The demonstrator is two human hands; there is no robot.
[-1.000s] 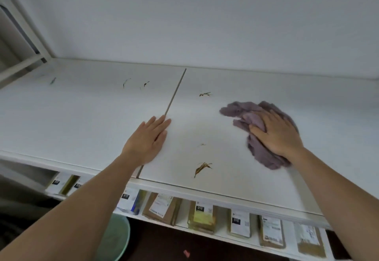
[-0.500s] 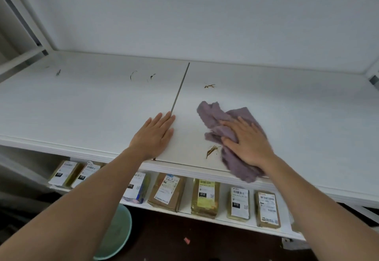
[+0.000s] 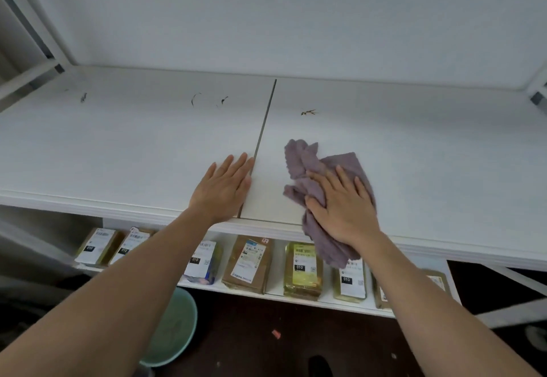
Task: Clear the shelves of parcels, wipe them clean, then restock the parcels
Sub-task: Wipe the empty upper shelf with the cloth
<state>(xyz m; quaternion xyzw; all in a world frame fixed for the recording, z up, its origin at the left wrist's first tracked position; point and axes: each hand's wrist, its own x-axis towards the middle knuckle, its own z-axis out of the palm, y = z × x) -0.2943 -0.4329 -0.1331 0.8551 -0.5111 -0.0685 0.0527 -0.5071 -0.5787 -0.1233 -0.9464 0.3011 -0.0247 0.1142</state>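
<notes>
I'm wiping the shelf [image 3: 148,151]: right hand [image 3: 340,208] flat, pressing the cloth [image 3: 307,163]; left hand [image 3: 225,190] flat, bracing. Next, I'd reach the far debris [image 3: 307,112].

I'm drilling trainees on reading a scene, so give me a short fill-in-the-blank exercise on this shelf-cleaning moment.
1. The right hand presses a ____ cloth on the top shelf.
2. The left hand lies ____ on that shelf, holding nothing.
3. The parcels stand on the ____ shelf.
4. A ____ basin sits on the floor.

Missing words: purple; flat; lower; green
</notes>
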